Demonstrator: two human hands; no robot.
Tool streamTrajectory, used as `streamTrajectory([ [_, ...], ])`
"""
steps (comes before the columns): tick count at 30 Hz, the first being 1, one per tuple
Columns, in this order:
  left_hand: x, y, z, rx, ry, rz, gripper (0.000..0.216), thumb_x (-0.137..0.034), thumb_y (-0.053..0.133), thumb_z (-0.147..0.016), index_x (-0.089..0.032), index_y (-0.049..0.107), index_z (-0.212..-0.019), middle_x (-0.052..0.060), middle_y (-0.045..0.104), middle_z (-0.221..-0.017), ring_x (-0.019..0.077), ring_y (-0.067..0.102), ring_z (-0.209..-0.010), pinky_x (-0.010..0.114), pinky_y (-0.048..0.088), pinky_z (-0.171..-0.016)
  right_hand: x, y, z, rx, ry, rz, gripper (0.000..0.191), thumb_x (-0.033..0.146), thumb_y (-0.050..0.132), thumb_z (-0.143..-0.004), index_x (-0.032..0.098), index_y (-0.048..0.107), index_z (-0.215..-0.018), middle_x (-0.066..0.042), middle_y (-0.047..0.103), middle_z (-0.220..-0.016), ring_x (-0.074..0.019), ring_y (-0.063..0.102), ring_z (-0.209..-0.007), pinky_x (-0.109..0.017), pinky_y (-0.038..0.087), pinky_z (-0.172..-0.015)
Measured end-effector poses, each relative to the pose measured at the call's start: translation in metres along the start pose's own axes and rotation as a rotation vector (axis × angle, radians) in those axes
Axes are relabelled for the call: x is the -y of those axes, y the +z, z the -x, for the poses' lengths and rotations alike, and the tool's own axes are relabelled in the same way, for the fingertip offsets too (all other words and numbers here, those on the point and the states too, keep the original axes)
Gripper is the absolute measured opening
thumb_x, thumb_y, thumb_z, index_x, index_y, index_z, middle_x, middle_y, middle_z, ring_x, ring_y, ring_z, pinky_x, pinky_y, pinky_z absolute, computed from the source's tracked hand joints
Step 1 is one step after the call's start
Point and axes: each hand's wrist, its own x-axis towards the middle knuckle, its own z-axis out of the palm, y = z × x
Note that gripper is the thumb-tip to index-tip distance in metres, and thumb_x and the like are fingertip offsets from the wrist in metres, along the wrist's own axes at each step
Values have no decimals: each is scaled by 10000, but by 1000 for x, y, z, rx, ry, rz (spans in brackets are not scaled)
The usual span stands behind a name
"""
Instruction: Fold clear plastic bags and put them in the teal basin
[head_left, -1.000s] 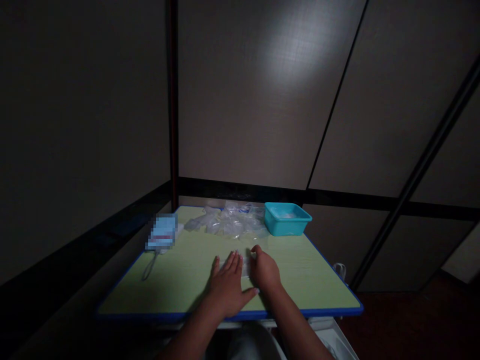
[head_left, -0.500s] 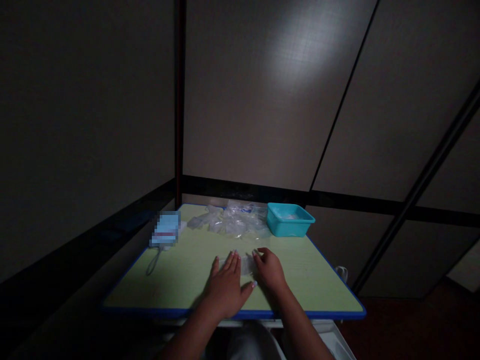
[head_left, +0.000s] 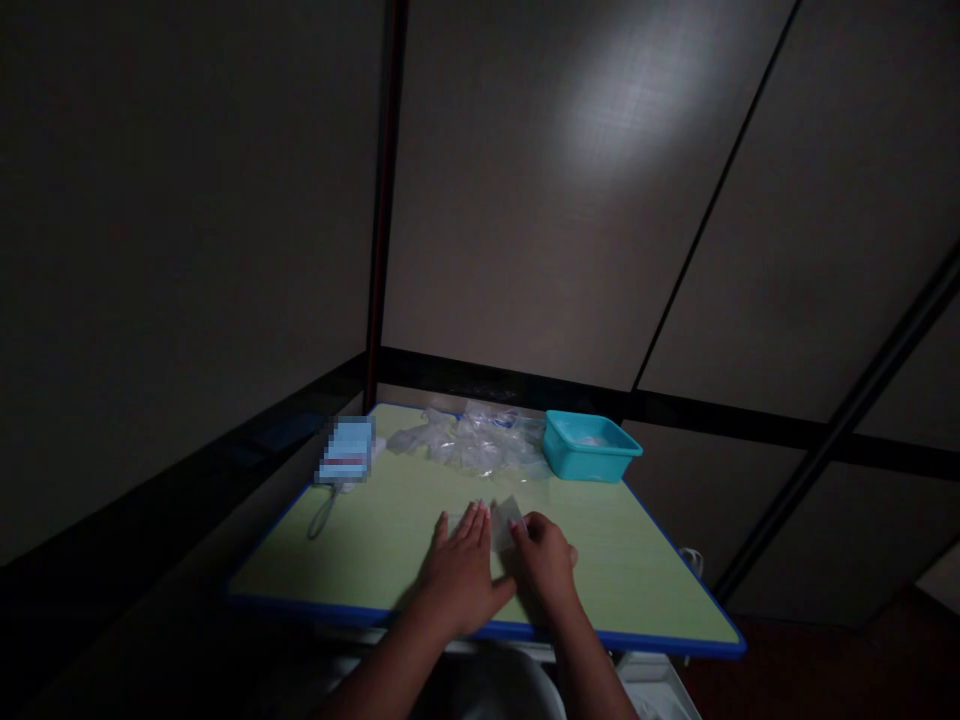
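My left hand lies flat on the table with its fingers stretched forward and the thumb out to the right. Under its fingers rests part of a small clear plastic bag. My right hand pinches the bag's right part between thumb and curled fingers, and that end is raised and tilted off the tabletop. What is inside the bag, if anything, I cannot make out. Farther back lies a heap of crumpled clear plastic bags, apart from both hands.
A turquoise plastic basin with something pale inside stands at the back right of the light green table, which has a blue edge. At the back left lies a blurred light-blue item with a cord loop. Walls close in behind and left.
My right hand has lifted and turned its end of the plastic bag, which lay flatter before. The left hand stays pressed down. The whole view has shifted slightly.
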Motion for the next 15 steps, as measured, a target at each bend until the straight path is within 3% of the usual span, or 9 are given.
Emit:
streamTrajectory([
  [5,1,1,-1,-4,-22,-5,916,-650,323,-720,-61,129,-1394,147,87,-1454,267,19,-1342,492,0,-1062,3,4,-1,-19,-1,-9,236,373,465,-781,201,561,-651,-1,632,-631,-168,543,-640,-269,259,-617],
  [10,1,2,0,-62,-22,-62,914,-644,330,-702,-52,186,-1383,155,84,-1455,267,-59,-1338,519,-131,-1028,6,4,-1,-31,3,15,230,359,462,-778,202,541,-629,-1,622,-613,-161,535,-620,-258,266,-597],
  [15,-1,1,0,-16,-38,-100,890,-602,336,-696,-47,200,-1378,161,147,-1447,257,-39,-1342,515,-160,-1017,10,6,0,-23,-28,-19,226,356,451,-780,197,539,-645,-1,627,-631,-156,542,-627,-249,292,-598],
])
